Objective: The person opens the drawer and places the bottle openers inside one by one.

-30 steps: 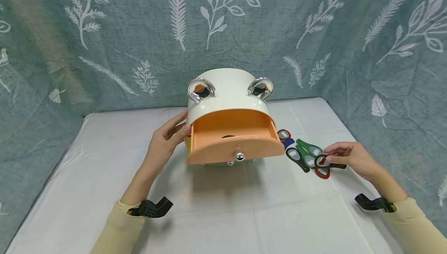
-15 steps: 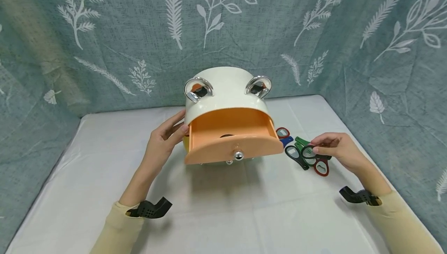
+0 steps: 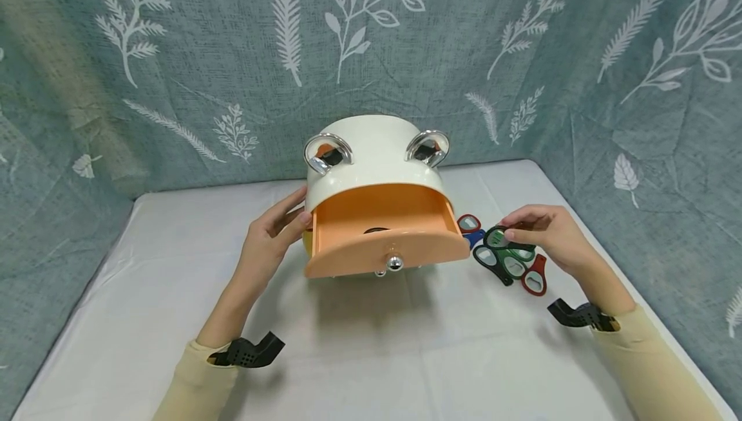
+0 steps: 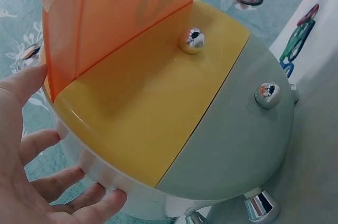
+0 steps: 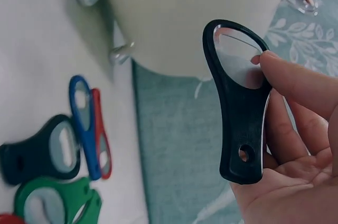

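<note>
My right hand [image 3: 542, 231] pinches a black bottle opener [image 5: 243, 123] by its rounded head, between thumb and fingers, above the other openers. A white, frog-like drawer cabinet [image 3: 377, 150] stands in the middle of the table. Its orange top drawer [image 3: 385, 255] is pulled out, and a dark curved edge shows inside it; most of that thing is hidden. My left hand [image 3: 272, 234] touches the cabinet's left side with spread, nearly straight fingers. In the left wrist view the thumb lies near the orange drawer, and yellow [image 4: 142, 102] and green [image 4: 237, 123] fronts show below.
Right of the cabinet lie several bottle openers: a black one [image 3: 491, 265], green ones [image 3: 513, 265], a red one [image 3: 534, 278], and a blue one [image 3: 474, 237] beside another red one [image 3: 468, 223]. A patterned curtain [image 3: 232, 54] hangs behind the white table [image 3: 371, 363].
My right hand has moved left and away from me with the black bottle opener, over the pile towards the cabinet. My left hand has stayed against the cabinet's side.
</note>
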The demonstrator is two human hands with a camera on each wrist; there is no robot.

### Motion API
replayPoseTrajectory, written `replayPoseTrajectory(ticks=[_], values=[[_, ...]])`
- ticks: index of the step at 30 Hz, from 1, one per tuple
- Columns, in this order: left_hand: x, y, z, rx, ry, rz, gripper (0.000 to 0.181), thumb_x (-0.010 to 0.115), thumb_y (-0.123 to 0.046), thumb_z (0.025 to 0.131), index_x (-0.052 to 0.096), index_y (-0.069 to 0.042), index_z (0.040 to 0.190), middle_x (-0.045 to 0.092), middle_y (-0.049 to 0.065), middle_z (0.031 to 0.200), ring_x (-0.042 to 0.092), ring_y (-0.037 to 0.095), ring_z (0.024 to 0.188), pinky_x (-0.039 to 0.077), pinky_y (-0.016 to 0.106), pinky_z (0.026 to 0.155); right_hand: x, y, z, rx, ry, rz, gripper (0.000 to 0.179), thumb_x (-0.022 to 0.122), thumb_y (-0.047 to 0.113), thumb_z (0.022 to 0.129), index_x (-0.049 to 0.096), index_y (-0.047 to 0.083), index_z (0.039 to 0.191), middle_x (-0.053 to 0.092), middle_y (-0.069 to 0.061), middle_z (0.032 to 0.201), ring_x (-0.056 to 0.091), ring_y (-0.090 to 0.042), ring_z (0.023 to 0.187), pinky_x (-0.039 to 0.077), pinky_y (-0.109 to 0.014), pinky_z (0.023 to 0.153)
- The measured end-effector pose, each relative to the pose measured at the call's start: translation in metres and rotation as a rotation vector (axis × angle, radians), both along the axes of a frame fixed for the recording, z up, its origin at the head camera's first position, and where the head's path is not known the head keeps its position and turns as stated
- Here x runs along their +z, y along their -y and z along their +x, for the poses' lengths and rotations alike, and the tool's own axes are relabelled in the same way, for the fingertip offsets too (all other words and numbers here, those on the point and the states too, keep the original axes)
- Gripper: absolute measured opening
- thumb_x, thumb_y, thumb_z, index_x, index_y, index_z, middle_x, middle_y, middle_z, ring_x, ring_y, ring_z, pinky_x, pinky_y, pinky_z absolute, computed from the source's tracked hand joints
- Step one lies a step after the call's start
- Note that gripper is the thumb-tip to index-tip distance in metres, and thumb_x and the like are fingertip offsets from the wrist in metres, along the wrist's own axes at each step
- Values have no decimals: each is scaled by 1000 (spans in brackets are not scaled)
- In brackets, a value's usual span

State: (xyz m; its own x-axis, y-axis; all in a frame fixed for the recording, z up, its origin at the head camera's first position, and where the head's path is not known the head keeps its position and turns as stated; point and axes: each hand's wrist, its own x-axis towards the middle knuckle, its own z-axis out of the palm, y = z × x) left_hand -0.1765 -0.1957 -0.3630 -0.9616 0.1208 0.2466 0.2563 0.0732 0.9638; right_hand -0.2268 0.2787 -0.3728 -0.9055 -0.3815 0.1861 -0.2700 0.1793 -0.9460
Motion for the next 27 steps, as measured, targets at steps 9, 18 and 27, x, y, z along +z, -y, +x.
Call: replayPoseTrajectory(ticks=[9, 18, 27], values=[[-2, 1, 0, 6, 11, -4, 49, 57, -23, 102, 46, -21, 149, 44, -2, 149, 51, 19, 125, 49, 28, 94, 17, 18, -5, 102, -24, -147, 17, 65, -14, 87, 70, -8, 102, 71, -10, 97, 67, -20, 83, 58, -28, 72], [-3, 1, 0, 3, 6, -5, 49, 58, -23, 101, 46, -21, 149, 43, -2, 149, 49, 22, 128, 49, 28, 94, 40, 39, 3, 182, -67, -245, 19, 60, -20, 87, 68, -12, 102, 71, -13, 99, 68, -22, 84, 58, -31, 74], [-3, 0, -1, 7, 10, 5, 49, 59, -21, 101, 46, -19, 149, 43, -2, 149, 50, 23, 127, 49, 29, 94, 63, 54, 12, 206, -118, -297, 21, 60, -23, 85, 68, -12, 100, 71, -13, 100, 67, -24, 88, 57, -32, 77]])
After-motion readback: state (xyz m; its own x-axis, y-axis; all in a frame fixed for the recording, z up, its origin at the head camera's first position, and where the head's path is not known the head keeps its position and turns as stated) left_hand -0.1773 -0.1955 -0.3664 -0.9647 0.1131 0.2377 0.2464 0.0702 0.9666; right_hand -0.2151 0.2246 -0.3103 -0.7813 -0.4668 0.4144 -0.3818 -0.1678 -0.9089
